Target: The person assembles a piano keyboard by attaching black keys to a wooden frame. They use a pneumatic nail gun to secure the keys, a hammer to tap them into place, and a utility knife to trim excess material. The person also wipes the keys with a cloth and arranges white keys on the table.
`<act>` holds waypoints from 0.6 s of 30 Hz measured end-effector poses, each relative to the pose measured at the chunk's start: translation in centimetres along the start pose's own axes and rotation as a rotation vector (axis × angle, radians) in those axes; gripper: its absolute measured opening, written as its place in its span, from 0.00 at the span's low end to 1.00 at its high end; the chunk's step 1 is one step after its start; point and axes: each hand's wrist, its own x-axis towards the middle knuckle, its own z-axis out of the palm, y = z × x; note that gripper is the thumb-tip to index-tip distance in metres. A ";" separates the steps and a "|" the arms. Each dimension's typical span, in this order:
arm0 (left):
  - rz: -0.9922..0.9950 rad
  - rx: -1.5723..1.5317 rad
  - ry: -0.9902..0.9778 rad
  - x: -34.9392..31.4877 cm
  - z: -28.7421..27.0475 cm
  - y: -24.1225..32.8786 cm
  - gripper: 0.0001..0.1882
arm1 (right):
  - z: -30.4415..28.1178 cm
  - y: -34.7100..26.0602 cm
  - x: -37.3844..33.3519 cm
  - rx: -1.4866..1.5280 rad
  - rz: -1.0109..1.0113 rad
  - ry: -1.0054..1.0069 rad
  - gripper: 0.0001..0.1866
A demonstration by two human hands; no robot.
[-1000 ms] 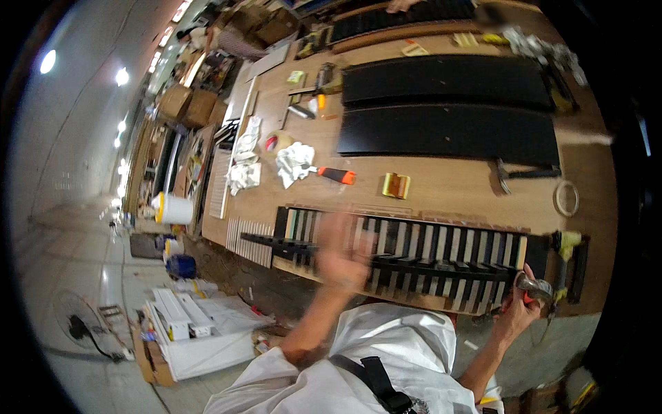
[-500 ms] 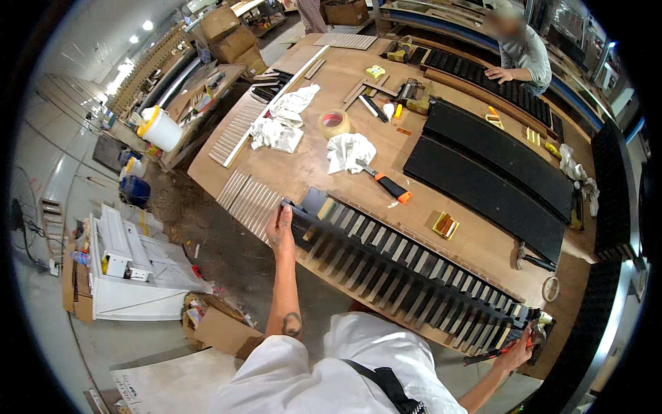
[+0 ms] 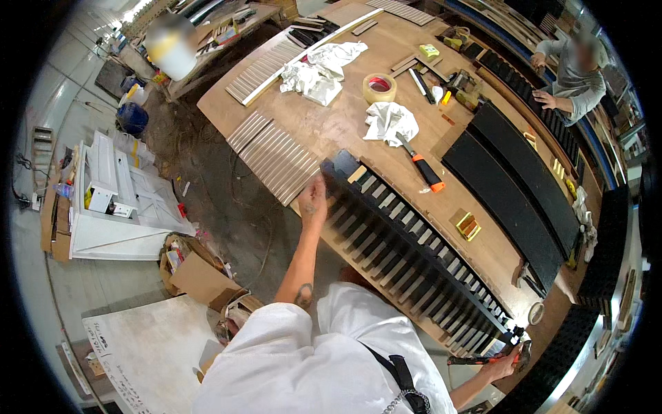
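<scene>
A long, slightly curved slatted piece (image 3: 422, 254), black with pale strips, lies along the near table edge, partly smeared by motion. My left hand (image 3: 314, 201) is closed round its left end, the fingers partly hidden. At the piece's right end, my right hand (image 3: 503, 366) grips a hammer (image 3: 469, 360) by its black-and-red handle. Beyond the slatted piece lies a knife-like tool (image 3: 426, 171) with a black and orange handle, touching a crumpled white cloth (image 3: 392, 124). A bundle of pale slats (image 3: 272, 157) lies beside my left hand.
On the wooden table (image 3: 331, 127) are a tape roll (image 3: 379, 88), black curved panels (image 3: 510, 186), a small yellow box (image 3: 468, 226) and more cloths (image 3: 321, 74). A co-worker (image 3: 576, 76) stands across it. Cardboard boxes (image 3: 207, 279) and white cabinet parts (image 3: 124, 207) fill the floor at left.
My view has turned, so the table sits farther right and higher. Both hands keep their places at the slatted piece's ends. The co-worker's other hand has come into sight, raised.
</scene>
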 end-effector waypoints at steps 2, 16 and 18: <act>0.043 0.170 -0.061 -0.1 0.2 -1.5 0.27 | 0.1 -0.6 -1.2 0.066 -0.095 -0.070 0.16; 0.050 0.039 0.026 5.6 -0.5 -7.5 0.29 | -1.0 -0.2 -1.2 -0.118 0.032 0.027 0.17; 0.237 -0.203 0.020 10.6 -1.4 -8.5 0.30 | -0.7 -2.2 -2.1 -0.068 0.112 -0.021 0.17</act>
